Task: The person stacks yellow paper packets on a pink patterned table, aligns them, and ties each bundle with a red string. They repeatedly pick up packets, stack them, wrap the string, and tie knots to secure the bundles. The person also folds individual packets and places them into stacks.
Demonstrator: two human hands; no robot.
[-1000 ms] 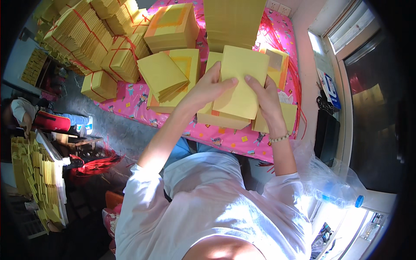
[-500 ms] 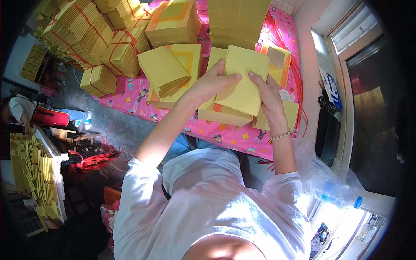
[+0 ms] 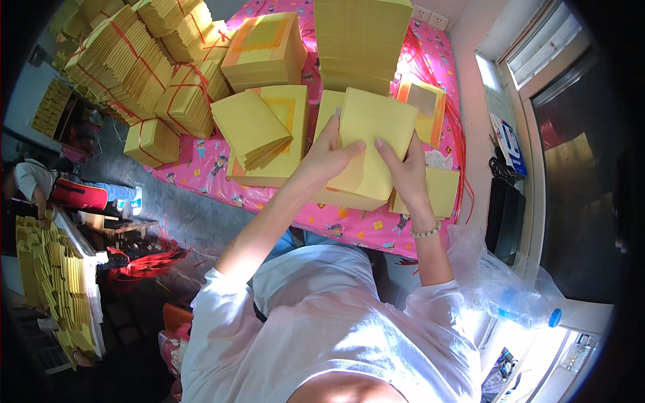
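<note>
Between my hands is a bundle of yellow paper point(image 3: 378, 117), its top sheet plain and smooth. My left hand point(image 3: 334, 153) grips its left edge, thumb on top. At the right edge, my right hand point(image 3: 407, 176) holds it with the thumb pressed on the top sheet and the fingers partly hidden. The bundle lies over or against a yellow paper stack point(image 3: 353, 199), whose front side shows below it; whether they touch, I cannot tell. Left of my left hand, a folded yellow paper bundle point(image 3: 250, 124) rests on another stack point(image 3: 299, 111) with an orange-framed top.
A pink patterned cloth point(image 3: 218, 188) covers the work surface. A tall yellow stack point(image 3: 363, 47) stands behind my hands; red-tied bundles point(image 3: 121, 60) are heaped far left. Red strands point(image 3: 459, 134) hang along the right side. A plastic bottle point(image 3: 524, 307) lies lower right. Another person point(image 3: 40, 181) sits far left.
The bundle and both hands have come slightly nearer to me, and the bundle now covers more of the stack beneath. The whole view has also shifted a little. Both hands keep their grip.
</note>
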